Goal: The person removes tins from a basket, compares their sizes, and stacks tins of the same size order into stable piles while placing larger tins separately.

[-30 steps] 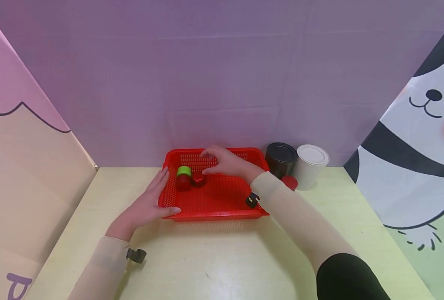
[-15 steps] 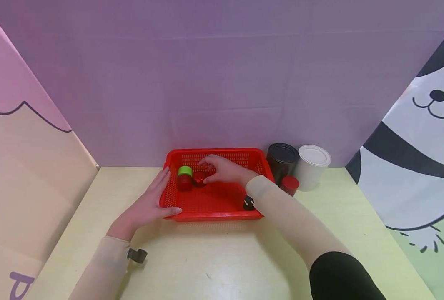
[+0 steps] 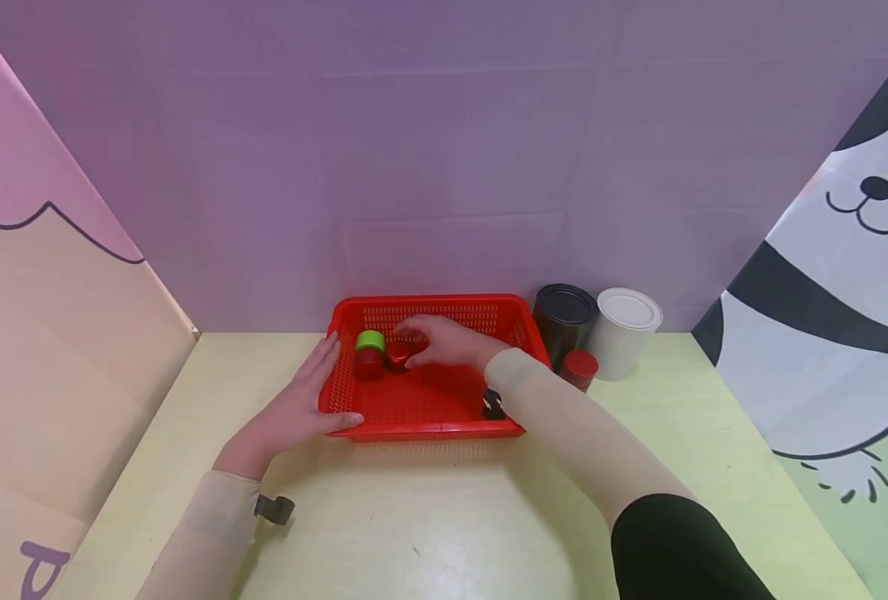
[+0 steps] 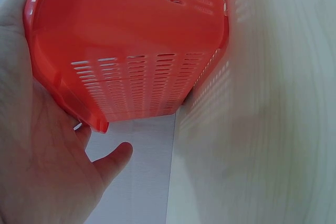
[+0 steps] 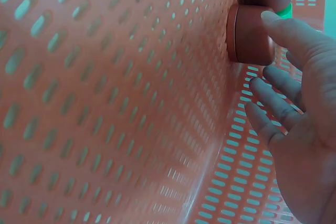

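Observation:
A red plastic basket (image 3: 428, 429) stands on the table. My left hand (image 3: 293, 408) rests along its left side, fingers fairly straight at the rim and thumb over the front corner. Inside, at the left, sit a small red cylindrical tin (image 3: 397, 355), a dark red cylindrical container (image 3: 368, 364) and a green-topped one (image 3: 370, 340). My right hand (image 3: 447, 342) reaches over the basket floor, loosely bent around the right side of the small red tin. In the right wrist view, a fingertip lies right at that tin (image 5: 254, 35), while other fingers (image 5: 273, 98) stand apart from it.
Right of the basket stand a black lidded can (image 3: 565, 312), a white lidded can (image 3: 624, 333) and a smaller red-lidded container (image 3: 580, 368). A purple backdrop (image 3: 428, 167) rises behind the table (image 3: 428, 525). Printed panels flank both sides, a panda on the right.
My right hand has moved slightly forward and down in the basket, closer to the small red tin. The left hand stays at the basket's left side.

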### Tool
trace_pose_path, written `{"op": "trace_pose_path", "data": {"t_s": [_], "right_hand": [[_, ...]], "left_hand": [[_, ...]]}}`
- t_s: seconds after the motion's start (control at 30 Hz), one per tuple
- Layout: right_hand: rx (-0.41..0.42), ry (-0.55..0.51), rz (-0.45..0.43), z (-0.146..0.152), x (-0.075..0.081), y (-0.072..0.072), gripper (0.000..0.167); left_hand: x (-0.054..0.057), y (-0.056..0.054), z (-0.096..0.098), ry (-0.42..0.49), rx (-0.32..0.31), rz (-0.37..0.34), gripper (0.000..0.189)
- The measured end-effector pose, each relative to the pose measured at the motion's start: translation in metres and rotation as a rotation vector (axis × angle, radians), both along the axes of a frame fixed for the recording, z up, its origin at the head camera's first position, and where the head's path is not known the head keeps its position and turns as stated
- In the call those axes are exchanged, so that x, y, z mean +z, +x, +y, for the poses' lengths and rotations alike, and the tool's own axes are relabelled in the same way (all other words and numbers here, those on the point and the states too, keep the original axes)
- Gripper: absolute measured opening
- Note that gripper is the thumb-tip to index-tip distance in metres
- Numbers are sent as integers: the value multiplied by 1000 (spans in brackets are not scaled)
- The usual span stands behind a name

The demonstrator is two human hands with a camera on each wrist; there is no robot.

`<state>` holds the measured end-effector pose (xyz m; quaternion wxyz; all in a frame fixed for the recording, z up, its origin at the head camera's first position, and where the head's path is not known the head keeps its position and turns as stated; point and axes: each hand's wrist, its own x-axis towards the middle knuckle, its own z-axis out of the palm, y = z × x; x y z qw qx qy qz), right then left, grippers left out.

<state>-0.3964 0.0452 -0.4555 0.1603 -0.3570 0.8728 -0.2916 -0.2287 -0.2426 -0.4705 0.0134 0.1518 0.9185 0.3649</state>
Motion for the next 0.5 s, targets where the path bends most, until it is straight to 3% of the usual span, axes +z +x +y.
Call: {"op": "trace_pose_path", "data": {"t_s": [0.5], "right_hand": [[49,41,-12,-6,-5,-4,66]], "left_hand": [[-3,-3,-2,6,-4,-1,130]]}}
